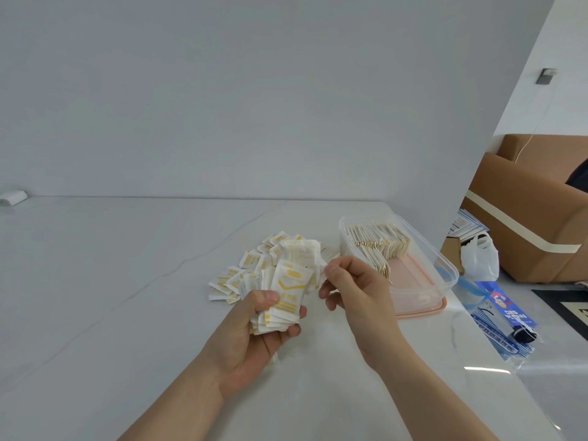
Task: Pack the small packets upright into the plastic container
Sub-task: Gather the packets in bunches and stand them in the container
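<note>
I look down on a white table [95, 281] that stands against a plain white wall [254, 90]. Past the right edge of the table I see a brown sofa [534, 218], a white plastic bag [480, 259] on the floor, and a blue printed bag [506, 316] that lies at the right edge.

Both forearms come in from the bottom. My left hand [254, 332] is palm up, its thumb and fingers curled around a stack of packets [286, 297], white with yellow print, which fan out above the thumb. My right hand [350, 288] is just beside it, fingers bent, and thumb and forefinger pinch a single packet [323, 275] at its edge; I cannot see much of this one.

More loose packets [251, 265] lie in a pile on the table just behind the left hand. The container [445, 265] stands near the right edge, behind the right hand, on a pink lid [420, 310]. Rows of packets [375, 243] stand upright in its far half.
</note>
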Demonstrator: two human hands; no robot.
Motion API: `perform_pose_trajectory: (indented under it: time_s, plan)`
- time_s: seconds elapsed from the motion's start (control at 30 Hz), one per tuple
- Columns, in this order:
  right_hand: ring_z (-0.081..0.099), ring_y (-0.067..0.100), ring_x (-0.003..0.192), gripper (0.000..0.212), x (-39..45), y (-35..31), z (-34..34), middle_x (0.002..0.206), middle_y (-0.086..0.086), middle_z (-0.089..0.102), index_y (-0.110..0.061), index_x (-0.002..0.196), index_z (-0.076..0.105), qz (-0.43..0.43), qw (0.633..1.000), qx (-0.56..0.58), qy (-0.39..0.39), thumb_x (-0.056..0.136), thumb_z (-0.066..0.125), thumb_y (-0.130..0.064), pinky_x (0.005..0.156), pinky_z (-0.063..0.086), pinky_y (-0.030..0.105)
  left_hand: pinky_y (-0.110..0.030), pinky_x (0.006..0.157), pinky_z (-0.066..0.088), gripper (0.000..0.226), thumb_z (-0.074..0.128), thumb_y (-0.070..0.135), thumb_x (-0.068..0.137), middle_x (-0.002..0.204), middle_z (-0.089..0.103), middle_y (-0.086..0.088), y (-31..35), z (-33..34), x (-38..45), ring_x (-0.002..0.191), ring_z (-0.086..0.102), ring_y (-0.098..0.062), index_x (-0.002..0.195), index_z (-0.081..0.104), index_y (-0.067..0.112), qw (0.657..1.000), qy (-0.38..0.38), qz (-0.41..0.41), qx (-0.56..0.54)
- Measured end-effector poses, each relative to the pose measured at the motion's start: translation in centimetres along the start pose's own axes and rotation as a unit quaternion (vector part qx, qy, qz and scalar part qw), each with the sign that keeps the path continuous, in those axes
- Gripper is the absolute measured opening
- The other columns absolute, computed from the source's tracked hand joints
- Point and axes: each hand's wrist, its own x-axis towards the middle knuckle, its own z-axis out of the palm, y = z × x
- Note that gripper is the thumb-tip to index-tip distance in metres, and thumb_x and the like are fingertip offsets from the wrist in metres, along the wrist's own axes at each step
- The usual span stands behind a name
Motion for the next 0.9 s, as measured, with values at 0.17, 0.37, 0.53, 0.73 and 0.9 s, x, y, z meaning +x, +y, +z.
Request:
perform_pose_trajectory:
  time_s: [0.17, 0.37, 0.53, 0.73, 0.9]
  plan:
    - [0.059, 0.017, 0.064, 0.007, -0.2, 0.2, 0.2, 0.07, 0.003, 0.067, -0.009, 0.095, 0.072, 0.02, 0.999, 0.008, -0.023, 0.091, 0.074, -0.015, 0.063, 0.047, 0.032, -0.032, 0.059, 0.055, 0.038, 0.078, 0.019, 0.061, 0.099, 0.07, -0.016, -0.1, -0.1, 0.0, 0.076, 0.068, -0.026, 0.098, 0.083, 0.009, 1.0, -0.013, 0.0, 0.018]
    - [0.053, 0.012, 0.059, 0.012, 0.3, 0.2, -0.1, 0.065, -0.001, 0.063, -0.004, 0.094, 0.072, 0.011, 0.997, 0.038, 0.071, 0.096, 0.069, -0.016, 0.059, 0.044, 0.026, -0.034, 0.056, 0.057, 0.046, 0.08, 0.015, 0.054, 0.092, 0.07, -0.018, -0.1, 0.1, 0.1, 0.075, 0.07, -0.029, 0.098, 0.077, 0.002, 1.0, 0.022, 0.01, -0.013]
    - [0.052, 0.012, 0.064, 0.009, 0.2, 0.2, 0.1, 0.077, 0.001, 0.063, -0.012, 0.091, 0.074, 0.077, 0.991, 0.105, 0.015, 0.096, 0.067, -0.017, 0.059, 0.039, 0.028, -0.032, 0.069, 0.062, 0.07, 0.083, 0.021, 0.059, 0.098, 0.07, -0.02, 0.0, -0.5, 0.5, 0.083, 0.072, -0.023, 0.123, 0.065, -0.002, 0.996, 0.067, 0.064, 0.009]
    - [0.058, 0.008, 0.076, 0.015, -1.5, 1.7, 1.8, 0.082, -0.012, 0.069, -0.027, 0.087, 0.079, 0.021, 0.994, -0.106, -0.025, 0.097, 0.068, -0.027, 0.072, 0.045, 0.018, -0.031, 0.087, 0.059, 0.071, 0.079, 0.031, 0.074, 0.125, 0.071, -0.016, -0.4, -0.8, 0.4, 0.106, 0.071, -0.022, 0.138, 0.059, 0.008, 0.993, 0.013, 0.068, 0.092]
    - [0.052, 0.001, 0.099, 0.014, -1.5, 2.5, 1.8, 0.107, -0.023, 0.053, -0.038, 0.11, 0.069, -0.096, 0.956, -0.279, -0.002, 0.096, 0.067, -0.037, 0.079, 0.04, 0.012, -0.034, 0.091, 0.057, 0.063, 0.08, 0.034, 0.074, 0.123, 0.07, -0.016, -0.4, -0.8, 0.5, 0.106, 0.068, -0.023, 0.13, 0.067, 0.007, 0.992, 0.022, 0.053, 0.109]
